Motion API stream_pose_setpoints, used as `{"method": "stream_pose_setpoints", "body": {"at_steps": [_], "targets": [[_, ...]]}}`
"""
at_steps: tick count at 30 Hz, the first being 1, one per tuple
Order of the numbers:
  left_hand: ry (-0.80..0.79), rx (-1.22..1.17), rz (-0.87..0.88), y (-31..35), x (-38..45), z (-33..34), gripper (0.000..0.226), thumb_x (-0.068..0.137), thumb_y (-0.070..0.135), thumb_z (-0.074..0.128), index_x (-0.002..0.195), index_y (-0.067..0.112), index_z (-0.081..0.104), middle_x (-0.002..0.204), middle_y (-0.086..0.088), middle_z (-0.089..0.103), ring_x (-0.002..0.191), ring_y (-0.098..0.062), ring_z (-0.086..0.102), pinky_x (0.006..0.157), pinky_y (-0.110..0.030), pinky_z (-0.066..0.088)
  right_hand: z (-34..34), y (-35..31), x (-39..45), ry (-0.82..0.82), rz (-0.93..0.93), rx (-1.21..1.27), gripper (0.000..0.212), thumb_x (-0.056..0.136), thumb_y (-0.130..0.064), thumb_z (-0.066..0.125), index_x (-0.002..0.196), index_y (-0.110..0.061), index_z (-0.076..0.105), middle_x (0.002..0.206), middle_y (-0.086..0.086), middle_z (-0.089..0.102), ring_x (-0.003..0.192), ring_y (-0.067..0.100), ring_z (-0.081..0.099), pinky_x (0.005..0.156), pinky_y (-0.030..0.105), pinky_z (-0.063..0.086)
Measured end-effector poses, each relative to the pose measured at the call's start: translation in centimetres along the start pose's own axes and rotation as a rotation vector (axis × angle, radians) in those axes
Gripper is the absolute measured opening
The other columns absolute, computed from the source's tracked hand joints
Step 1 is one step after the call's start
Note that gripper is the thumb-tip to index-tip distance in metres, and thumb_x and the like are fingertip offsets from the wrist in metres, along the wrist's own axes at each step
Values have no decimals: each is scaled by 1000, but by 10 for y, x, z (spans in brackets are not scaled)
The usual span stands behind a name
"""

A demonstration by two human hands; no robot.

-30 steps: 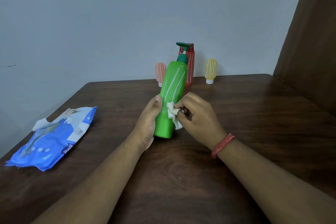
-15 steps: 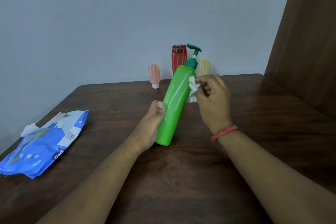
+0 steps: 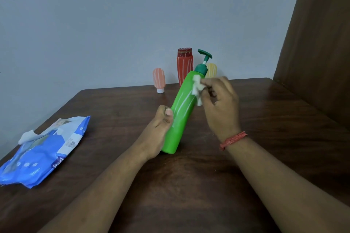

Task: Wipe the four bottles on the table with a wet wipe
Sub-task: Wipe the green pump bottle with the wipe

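Note:
A tall green pump bottle (image 3: pixel 181 111) leans to the right in the middle of the dark wooden table (image 3: pixel 265 119), its base on the wood. My left hand (image 3: pixel 158 132) grips its lower half. My right hand (image 3: pixel 219 104) pinches a crumpled white wet wipe (image 3: pixel 198 89) against the bottle's upper right side, just under the dark green pump. Behind it at the wall stand a red bottle (image 3: pixel 184 64), a small pink bottle (image 3: pixel 159 80) on its white cap, and a small yellow bottle (image 3: pixel 212 70), partly hidden by the pump.
A blue wet-wipe pack (image 3: pixel 43 149) lies at the table's left edge with a wipe sticking out of its opening. A brown panel (image 3: pixel 322 43) rises along the right side. A grey wall closes the back.
My right hand has slid the wipe from the bottle's lower part up to just under the pump. The bottle leans further right, in my left hand as before.

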State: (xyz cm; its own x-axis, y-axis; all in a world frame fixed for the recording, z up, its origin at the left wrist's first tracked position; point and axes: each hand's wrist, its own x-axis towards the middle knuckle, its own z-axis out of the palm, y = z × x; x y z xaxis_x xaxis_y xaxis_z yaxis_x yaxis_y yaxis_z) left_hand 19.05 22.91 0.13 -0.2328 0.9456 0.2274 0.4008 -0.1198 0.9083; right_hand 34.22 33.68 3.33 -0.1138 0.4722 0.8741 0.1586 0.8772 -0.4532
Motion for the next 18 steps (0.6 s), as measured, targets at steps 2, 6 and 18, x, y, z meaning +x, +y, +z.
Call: {"method": "stream_pose_setpoints", "body": {"at_steps": [2, 6, 18], "targets": [[-1, -21, -11, 0, 0, -1, 74, 74, 95, 34, 96, 25, 46, 99, -28, 56, 87, -43, 58, 85, -66, 47, 2, -2, -3, -72, -86, -9, 17, 87, 7, 64, 98, -3, 71, 98, 3, 59, 85, 10, 57, 73, 18, 48], [-2, 57, 19, 3, -1, 0, 68, 75, 93, 26, 91, 29, 43, 82, -5, 49, 74, -16, 50, 69, -46, 44, -2, 0, 4, 62, 8, -15, 19, 88, 6, 64, 100, -6, 72, 100, -2, 57, 87, 9, 59, 75, 21, 52], [2, 101, 30, 2, -1, 1, 56, 88, 71, 22, 98, 19, 42, 82, -2, 46, 72, -8, 46, 66, -33, 40, 2, -12, -5, -121, -218, -128, 18, 90, 4, 61, 102, -1, 73, 96, 10, 60, 86, 18, 58, 75, 28, 52]]}}
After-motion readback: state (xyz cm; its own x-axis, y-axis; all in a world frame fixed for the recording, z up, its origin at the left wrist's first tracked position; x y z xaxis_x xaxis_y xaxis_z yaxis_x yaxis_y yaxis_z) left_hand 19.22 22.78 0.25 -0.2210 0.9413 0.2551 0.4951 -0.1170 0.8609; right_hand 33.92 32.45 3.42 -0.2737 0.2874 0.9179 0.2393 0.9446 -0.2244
